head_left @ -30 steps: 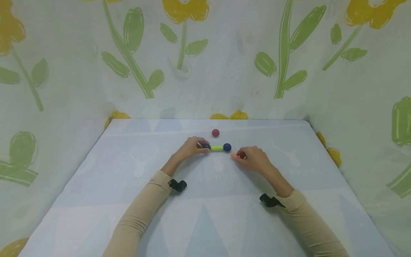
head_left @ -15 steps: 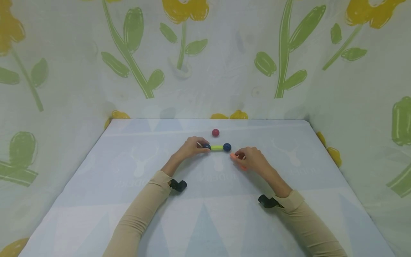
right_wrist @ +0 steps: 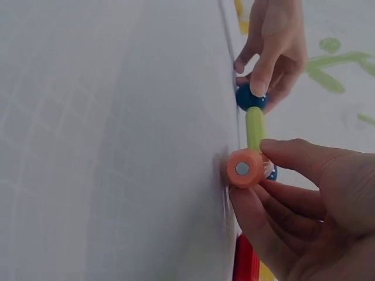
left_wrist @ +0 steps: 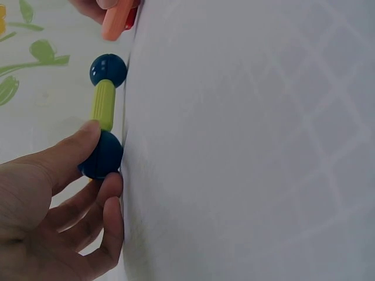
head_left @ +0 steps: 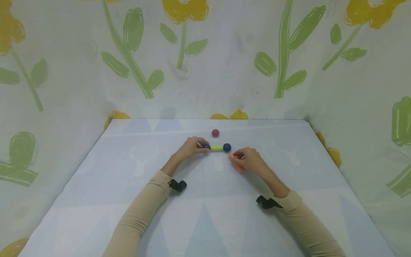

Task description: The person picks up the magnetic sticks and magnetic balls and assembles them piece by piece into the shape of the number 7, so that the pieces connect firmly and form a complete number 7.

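Note:
Two blue balls, a left one [head_left: 207,146] and a right one [head_left: 227,147], are joined by a yellow-green magnetic rod [head_left: 216,147] lying across the table. My left hand [head_left: 192,146] pinches the left ball between thumb and fingers, seen closely in the left wrist view. In my right hand [head_left: 253,160], thumb and fingers pinch an orange magnetic rod [head_left: 237,163]. A round metal disc [right_wrist: 242,168] shows on its end in the right wrist view. The rod's far end is close to the right ball, with a small gap in the left wrist view.
A red ball [head_left: 215,132] lies beyond the joined pieces, toward the table's back edge. Low in the right wrist view, a red ribbed piece [right_wrist: 246,260] shows beside my right hand. Flower-patterned cloth [head_left: 218,78] hangs behind the table [head_left: 205,185] and along both sides.
My right hand has shifted slightly left, bringing the orange rod nearer the right blue ball. The rod has turned and more of it shows. My left hand and the joined pieces stay in place.

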A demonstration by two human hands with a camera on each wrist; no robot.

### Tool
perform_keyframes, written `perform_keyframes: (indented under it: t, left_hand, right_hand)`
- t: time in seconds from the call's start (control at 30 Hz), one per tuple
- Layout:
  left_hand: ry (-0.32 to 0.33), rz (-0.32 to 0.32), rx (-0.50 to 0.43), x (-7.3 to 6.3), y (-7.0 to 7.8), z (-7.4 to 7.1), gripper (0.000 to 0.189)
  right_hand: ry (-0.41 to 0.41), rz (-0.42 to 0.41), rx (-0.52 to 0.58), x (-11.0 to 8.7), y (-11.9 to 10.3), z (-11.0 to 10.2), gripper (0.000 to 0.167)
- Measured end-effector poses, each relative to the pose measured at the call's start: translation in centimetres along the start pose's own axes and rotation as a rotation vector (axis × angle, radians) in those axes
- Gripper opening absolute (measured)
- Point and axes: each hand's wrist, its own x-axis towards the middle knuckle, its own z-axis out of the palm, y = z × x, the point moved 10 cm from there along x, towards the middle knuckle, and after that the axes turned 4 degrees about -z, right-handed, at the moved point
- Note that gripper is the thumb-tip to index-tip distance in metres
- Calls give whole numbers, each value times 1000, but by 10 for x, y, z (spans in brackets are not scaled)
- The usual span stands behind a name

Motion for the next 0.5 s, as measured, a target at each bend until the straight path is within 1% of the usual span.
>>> perform_keyframes:
  t: [0.13,0.27,0.5]
  left_hand:
    - [0,-3,0,-1,1,0,38]
    - [0,-3,-2,-2,2,0,38]
    - [-2,3,-6,-2,2,-1,38]
  right_hand:
    - [-35,42,26,1,5,5,38]
    - [-45,61,53,1,7,7,39]
    - [-43,65,88,1,8,7,41]
